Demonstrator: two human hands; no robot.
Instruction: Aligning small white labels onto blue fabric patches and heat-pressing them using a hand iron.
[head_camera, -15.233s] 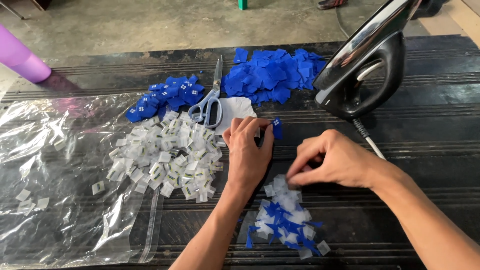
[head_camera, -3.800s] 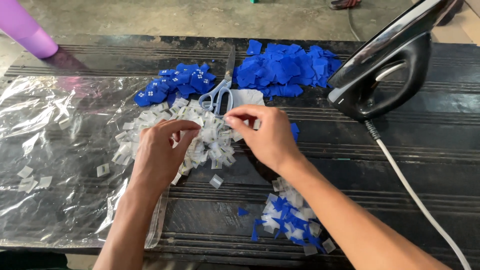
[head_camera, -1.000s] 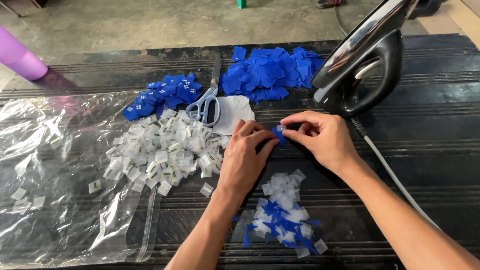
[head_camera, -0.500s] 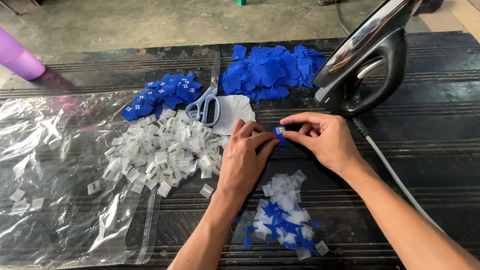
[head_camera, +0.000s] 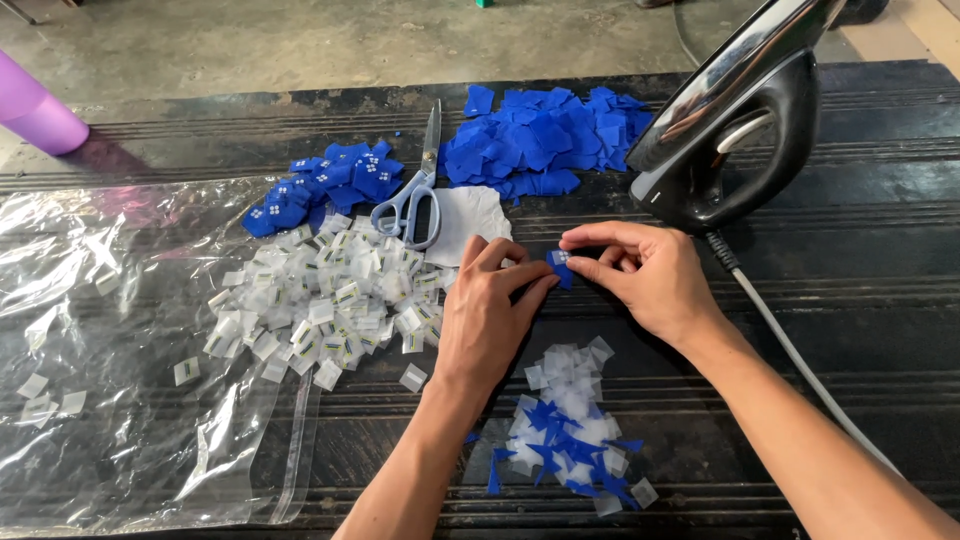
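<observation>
Leftmost, a purple cup (head_camera: 38, 110) is cut off by the frame edge, and a clear plastic bag (head_camera: 110, 330) is spread over the dark ribbed table (head_camera: 860, 250), with a few loose white squares scattered on it. Next, a heap of white squares (head_camera: 320, 300) is seen, a small pile of marked blue pieces (head_camera: 325, 185) behind it, and scissors (head_camera: 415, 195) lying beside a sheet of white paper (head_camera: 470, 215). At centre, little has changed over the last second: the left hand (head_camera: 490, 320) is kept flat on the table, fingertips closed against a small blue piece (head_camera: 558, 265), and the right hand (head_camera: 645, 280) is kept pinched on the same piece between thumb and forefinger. Some seconds earlier both hands were over the white heap; they are now in front of it, so a piece appears to have been fetched and is being worked at the fingertips, which is judged a mid-step in a repeated run. Whether something is being pressed on or peeled off cannot be told; the piece is mostly covered by fingers. Below the hands a litter of white and blue scraps (head_camera: 575, 430) is noted. Further back a large pile of plain blue pieces (head_camera: 545, 140) lies. Rightmost, an upright black iron (head_camera: 740, 130) is cropped at the top, its cord (head_camera: 790, 350) running out under the right forearm.
</observation>
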